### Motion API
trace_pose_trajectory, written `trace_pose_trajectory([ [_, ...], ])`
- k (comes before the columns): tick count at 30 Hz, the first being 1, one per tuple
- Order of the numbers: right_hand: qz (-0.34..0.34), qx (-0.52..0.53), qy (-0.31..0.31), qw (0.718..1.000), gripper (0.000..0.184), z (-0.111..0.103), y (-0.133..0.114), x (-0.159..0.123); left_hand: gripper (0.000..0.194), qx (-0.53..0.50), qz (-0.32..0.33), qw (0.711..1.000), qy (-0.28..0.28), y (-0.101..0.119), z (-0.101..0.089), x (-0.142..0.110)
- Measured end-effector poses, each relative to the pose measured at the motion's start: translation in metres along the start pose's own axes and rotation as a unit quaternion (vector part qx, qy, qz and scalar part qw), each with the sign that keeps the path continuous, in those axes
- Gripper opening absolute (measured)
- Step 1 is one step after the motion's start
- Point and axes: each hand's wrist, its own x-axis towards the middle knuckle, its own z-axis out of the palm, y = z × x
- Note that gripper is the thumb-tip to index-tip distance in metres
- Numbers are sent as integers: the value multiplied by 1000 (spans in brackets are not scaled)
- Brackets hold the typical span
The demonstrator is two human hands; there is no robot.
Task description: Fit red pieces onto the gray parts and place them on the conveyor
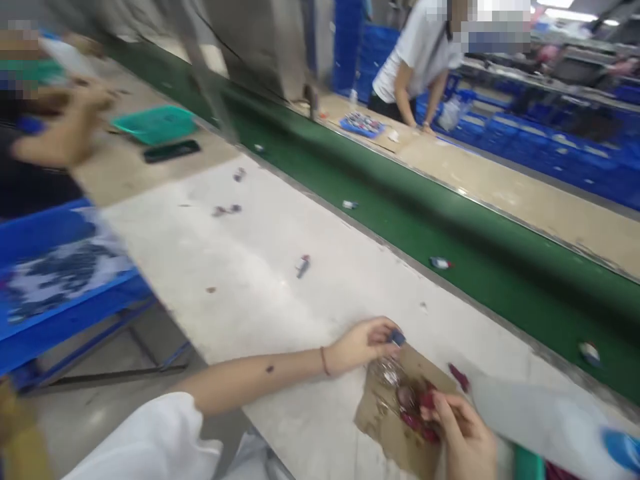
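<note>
My left hand (pixel 363 343) is closed on a small dark blue-grey piece (pixel 397 338) over the upper corner of a brown cardboard sheet (pixel 373 417). My right hand (pixel 463 430) pinches a small dark red piece (pixel 428 400) above the same sheet. Several glossy red pieces (pixel 411 420) and a clear shiny piece (pixel 389 372) lie on the cardboard between my hands. Beyond the cardboard, another dark red piece (pixel 459 377) rests on the white tabletop (pixel 260 293). Motion blur hides the exact kind of these small parts.
Along the table runs a green conveyor belt (pixel 390 233) carrying several small parts. A blue-and-red part (pixel 303 265) lies mid-table. Beyond are a teal basket (pixel 155 125) and dark tray (pixel 171 151). Left stands a blue bin (pixel 75 293); right, a blue-capped bottle (pixel 590 427). Two co-workers work nearby.
</note>
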Motion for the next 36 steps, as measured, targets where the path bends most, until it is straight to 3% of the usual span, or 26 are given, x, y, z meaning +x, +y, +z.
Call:
trace_pose_trajectory([
  [2, -1, 22, 16, 1000, 50, 4, -4, -5, 58, 14, 4, 1000, -23, 1, -2, -5],
  [6, -23, -1, -18, 1000, 43, 15, -9, -12, 50, 67, 17, 997, -44, 1, -3, -12],
  [14, -188, -163, -42, 968, 32, 13, -8, -15, 37, 122, 35, 991, -48, 1, -2, -15],
  [20, -215, -194, -72, 954, 32, 14, -10, -15, 32, 143, 34, 988, -52, 2, -2, -17],
  [24, -169, -162, -81, 969, 34, 15, -12, -16, 34, 122, 31, 991, -50, 0, -2, -17],
  [29, 2, 28, -34, 999, 39, 12, -14, -14, 37, 132, 37, 989, -54, -3, -2, -17],
  [32, 82, 148, -23, 985, 42, 10, -17, -12, 36, 145, 32, 986, -71, -4, -2, -19],
  [36, 127, 231, -35, 964, 41, 9, -20, -11, 41, 147, 45, 985, -77, -5, -1, -22],
])
